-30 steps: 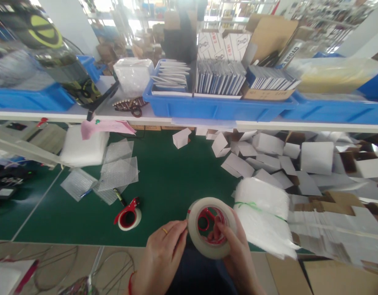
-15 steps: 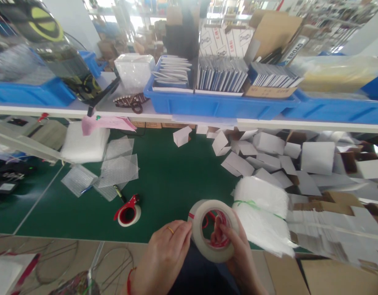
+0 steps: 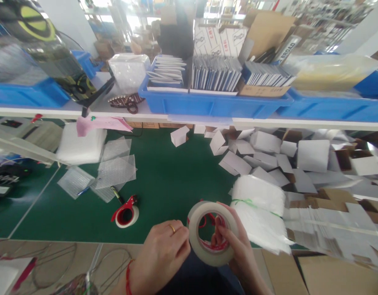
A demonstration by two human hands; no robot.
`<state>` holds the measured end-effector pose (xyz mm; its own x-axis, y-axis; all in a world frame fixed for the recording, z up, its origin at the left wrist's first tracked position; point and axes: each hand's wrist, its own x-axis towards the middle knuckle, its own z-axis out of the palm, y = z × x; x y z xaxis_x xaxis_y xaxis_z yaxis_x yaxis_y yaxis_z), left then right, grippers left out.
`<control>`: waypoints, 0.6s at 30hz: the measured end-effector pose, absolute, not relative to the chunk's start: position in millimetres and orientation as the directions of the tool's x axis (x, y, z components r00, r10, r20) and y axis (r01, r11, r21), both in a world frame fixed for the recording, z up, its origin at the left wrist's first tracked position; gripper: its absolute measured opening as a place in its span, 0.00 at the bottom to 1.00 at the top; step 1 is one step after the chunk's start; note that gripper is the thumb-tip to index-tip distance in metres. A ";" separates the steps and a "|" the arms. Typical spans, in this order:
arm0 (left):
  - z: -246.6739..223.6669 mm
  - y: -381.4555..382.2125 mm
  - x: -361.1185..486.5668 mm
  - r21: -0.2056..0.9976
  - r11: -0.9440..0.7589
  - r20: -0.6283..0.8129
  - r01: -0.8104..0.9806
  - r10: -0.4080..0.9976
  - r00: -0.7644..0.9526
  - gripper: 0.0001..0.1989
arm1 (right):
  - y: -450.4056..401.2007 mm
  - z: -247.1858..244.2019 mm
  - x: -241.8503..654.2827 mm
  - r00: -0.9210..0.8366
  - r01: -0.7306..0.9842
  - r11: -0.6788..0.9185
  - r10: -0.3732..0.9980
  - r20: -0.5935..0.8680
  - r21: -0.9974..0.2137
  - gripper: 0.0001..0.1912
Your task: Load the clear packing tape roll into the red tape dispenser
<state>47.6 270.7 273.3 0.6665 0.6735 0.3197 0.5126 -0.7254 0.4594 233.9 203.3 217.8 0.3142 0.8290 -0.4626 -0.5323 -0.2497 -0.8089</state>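
Note:
A large roll of clear tape [image 3: 194, 235] is upright near the bench's front edge. My right hand [image 3: 238, 241] grips it from the right, with fingers through its core. My left hand [image 3: 166, 250], with a gold ring and a red bracelet, is at the roll's left rim, fingers curled and pressed together; whatever is between the fingertips is too small to make out. Behind the roll, partly hidden by it, something red shows. To the left a red tape dispenser [image 3: 126, 214] with a white roll lies on the green bench top [image 3: 164, 176].
Bubble wrap sheets [image 3: 116, 171] and a foam stack [image 3: 81, 143] lie left. A tied white bundle [image 3: 258, 209], white boxes [image 3: 264, 143] and flattened cartons [image 3: 333, 225] are at the right. Blue bins [image 3: 213, 105] stand on a shelf [image 3: 96, 114] above the bench.
My left hand has curled its fingers more tightly and turned slightly at the roll's rim. The roll remains in my right hand. The whole view has shifted slightly.

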 end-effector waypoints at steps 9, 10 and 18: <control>258.4 277.5 45.6 0.729 -0.454 0.192 0.513 0.854 0.483 0.11 | 200.2 205.5 232.7 0.253 -0.691 -0.248 0.796 -0.549 -0.678 0.22; 258.8 278.1 44.9 0.786 -0.394 0.143 0.477 0.866 0.480 0.10 | 201.0 203.2 233.9 0.237 -0.708 -0.256 0.792 -0.563 -0.658 0.22; 248.4 272.8 54.1 0.867 -0.293 0.068 0.403 0.871 0.486 0.04 | 206.4 200.7 240.7 0.164 -0.791 -0.311 0.723 -0.672 -0.527 0.23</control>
